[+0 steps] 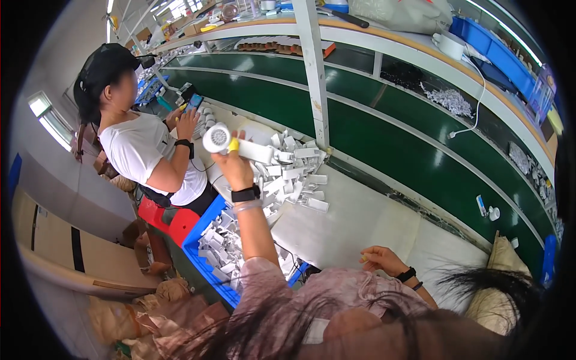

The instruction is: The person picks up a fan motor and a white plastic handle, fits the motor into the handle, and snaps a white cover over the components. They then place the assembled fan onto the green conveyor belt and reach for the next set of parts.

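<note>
My left hand (236,168) is stretched forward over the bench and closed on a white handheld fan (252,151). Its round grilled head (219,138) points left and its flat handle runs to the right. Yellow covers a fingertip of this hand. Beside the fan and just beyond it, a heap of white plastic housings (294,174) lies on the bench. My right hand (384,259) hovers near the bench's front edge, fingers loosely bent, with yellow at one fingertip and nothing visible held.
A blue crate (191,245) full of white parts stands below my left forearm. On the left, another person (150,138) holds a phone (193,102). A green conveyor belt (396,135) runs behind the bench (360,219). A white post (313,72) rises to an overhead shelf (420,51); a sack (507,258) is at right.
</note>
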### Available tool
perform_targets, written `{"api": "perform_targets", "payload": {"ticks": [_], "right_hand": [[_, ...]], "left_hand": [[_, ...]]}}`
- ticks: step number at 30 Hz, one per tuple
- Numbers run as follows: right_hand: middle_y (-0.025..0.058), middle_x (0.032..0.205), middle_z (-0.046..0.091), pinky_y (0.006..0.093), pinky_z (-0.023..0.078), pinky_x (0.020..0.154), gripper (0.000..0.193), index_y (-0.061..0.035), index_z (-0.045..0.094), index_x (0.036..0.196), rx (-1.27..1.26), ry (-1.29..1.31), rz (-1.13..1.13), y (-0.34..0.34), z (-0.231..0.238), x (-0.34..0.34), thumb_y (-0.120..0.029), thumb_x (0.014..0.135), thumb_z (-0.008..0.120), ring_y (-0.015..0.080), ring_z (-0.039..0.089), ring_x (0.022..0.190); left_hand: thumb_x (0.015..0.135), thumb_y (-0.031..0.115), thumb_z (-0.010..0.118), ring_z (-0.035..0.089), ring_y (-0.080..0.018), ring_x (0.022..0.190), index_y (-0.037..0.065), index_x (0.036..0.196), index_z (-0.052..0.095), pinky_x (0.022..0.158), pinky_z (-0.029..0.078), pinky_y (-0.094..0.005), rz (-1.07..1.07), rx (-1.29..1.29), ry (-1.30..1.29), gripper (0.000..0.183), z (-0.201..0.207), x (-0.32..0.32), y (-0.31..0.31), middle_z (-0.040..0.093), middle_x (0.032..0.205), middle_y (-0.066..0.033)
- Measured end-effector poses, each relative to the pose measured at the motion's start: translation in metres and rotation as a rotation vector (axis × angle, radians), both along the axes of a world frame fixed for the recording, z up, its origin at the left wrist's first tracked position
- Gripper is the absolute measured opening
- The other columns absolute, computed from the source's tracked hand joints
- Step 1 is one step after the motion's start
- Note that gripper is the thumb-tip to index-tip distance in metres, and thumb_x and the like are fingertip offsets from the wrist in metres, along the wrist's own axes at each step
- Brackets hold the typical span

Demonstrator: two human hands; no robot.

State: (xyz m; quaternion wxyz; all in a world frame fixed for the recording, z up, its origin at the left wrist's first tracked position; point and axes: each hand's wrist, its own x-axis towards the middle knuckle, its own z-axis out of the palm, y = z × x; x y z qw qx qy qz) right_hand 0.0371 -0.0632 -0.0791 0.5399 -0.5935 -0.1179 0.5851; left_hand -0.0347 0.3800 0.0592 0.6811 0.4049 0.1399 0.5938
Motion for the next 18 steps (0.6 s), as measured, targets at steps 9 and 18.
{"api": "perform_targets", "payload": {"ticks": [9,18], "right_hand": [[0.0092,0.095,0.065,0.0307,0.055,0.075,0.029,-0.0025,0.057,0.112,0.097,0.057,-0.234,-0.016,-0.009,0.012,-0.023,0.09,0.06,0.0176,0.065,0.079],[0.0075,0.128,0.05,0.0368,0.04,0.099,0.058,-0.0058,0.039,0.134,0.597,0.195,-0.491,-0.029,-0.001,0.005,-0.047,0.094,0.046,0.0216,0.049,0.117]], "left_hand": [[0.072,-0.006,0.057,0.06,-0.0378,0.084,0.012,0.126,0.038,0.068,0.047,-0.0424,-1.157,1.288,0.498,0.061,-0.008,0.076,-0.271,0.059,0.095,-0.0188],[0.078,0.001,0.057,0.055,-0.0415,0.101,0.011,0.128,0.035,0.083,0.046,-0.0431,-1.291,1.095,0.807,0.056,-0.124,0.042,-0.271,0.056,0.11,-0.0228]]}}
